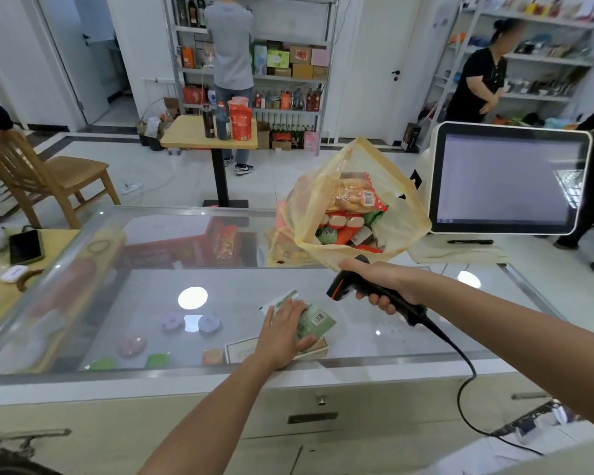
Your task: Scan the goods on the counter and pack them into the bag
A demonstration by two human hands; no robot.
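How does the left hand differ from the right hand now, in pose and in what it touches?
The left hand lies flat, fingers straight, on the green packet; the right hand curls round the black scanner. The left hand rests low on the glass counter; the right hand is raised above it, close to the yellow bag. Both are bare, and neither is idle.
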